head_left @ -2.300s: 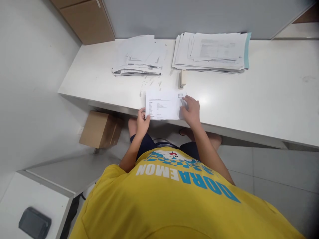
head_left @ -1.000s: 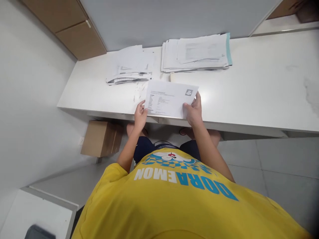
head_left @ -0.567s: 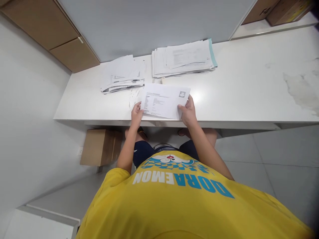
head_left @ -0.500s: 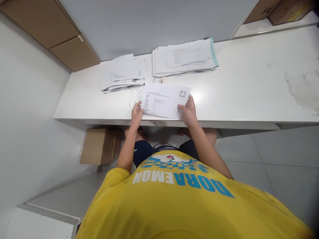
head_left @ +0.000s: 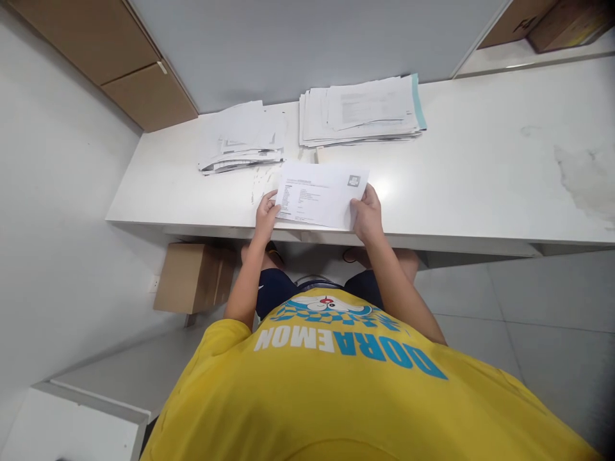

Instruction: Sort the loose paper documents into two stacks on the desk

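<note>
A white printed sheet of paper (head_left: 321, 195) is held up over the front edge of the desk, its text and a small grey square mark facing me. My left hand (head_left: 267, 214) pinches its left side, thumb on the front. On the right edge, my right hand (head_left: 368, 216) grips the paper with the thumb in front and the fingers behind. Beyond it lie a left stack of papers (head_left: 243, 137) and a larger right stack of papers (head_left: 362, 112) with a teal strip along its right side. A small pale block (head_left: 319, 155) shows partly behind the sheet.
The white desk (head_left: 480, 173) runs across the view against a grey panel. Cardboard boxes stand at the back left (head_left: 154, 96) and back right (head_left: 571, 25). Another cardboard box (head_left: 185, 278) sits under the desk at the left, near the wall.
The view has shifted slightly, so the desk and stacks appear a little further right. Both hands still hold the sheet in nearly the same pose.
</note>
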Available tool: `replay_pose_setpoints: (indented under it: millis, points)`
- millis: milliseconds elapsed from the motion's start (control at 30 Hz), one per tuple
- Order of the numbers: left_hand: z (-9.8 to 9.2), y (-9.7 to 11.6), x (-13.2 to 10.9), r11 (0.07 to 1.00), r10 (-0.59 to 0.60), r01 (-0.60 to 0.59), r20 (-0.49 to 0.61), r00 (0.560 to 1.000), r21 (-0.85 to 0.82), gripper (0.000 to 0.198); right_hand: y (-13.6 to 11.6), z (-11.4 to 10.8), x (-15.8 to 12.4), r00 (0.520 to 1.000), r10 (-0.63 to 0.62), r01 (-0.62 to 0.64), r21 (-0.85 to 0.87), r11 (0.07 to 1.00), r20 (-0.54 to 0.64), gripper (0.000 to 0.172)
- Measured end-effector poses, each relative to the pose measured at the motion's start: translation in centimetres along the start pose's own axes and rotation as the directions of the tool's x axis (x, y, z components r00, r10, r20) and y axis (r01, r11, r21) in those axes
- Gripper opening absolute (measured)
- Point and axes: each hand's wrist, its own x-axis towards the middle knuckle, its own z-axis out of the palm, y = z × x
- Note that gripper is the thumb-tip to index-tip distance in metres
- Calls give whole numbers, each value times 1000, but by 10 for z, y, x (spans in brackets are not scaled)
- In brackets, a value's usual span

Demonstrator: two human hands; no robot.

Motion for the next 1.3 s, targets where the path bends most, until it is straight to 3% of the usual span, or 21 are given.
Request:
replay_pose_setpoints:
  millis: [167, 333, 433, 600, 733, 867, 1100, 1300]
  points:
    - [4, 6, 10, 994, 12, -18, 61, 998, 105, 44, -11, -26, 25, 997, 78, -76, -291, 954, -8, 53]
    - [38, 3, 30, 923, 170, -172, 37, 985, 344, 32, -20, -57, 59, 999, 33, -34, -521, 853, -11, 45]
    - [60, 0, 40, 838, 257, -277, 107, 960, 470, 31, -24, -69, 67, 999, -3, -27, -588, 808, -50, 43]
    - [81, 4, 49, 683, 331, -444, 296, 896, 580, 41, -28, -80, 59, 996, -63, 16, -586, 810, -60, 49]
    - [95, 9, 64, 633, 401, -513, 320, 858, 580, 47, -29, -78, 48, 990, -140, 98, -611, 785, -21, 55]
    - [105, 7, 78, 668, 378, -469, 280, 883, 578, 45, -29, -77, 45, 980, -191, 111, -641, 759, -56, 53]
    - [101, 0, 82, 735, 337, -429, 267, 903, 526, 43, -26, -80, 49, 979, -184, 87, -629, 773, -91, 50]
    - [109, -4, 79, 687, 352, -457, 291, 890, 565, 44, -25, -83, 49, 976, -187, 81, -618, 782, -109, 51]
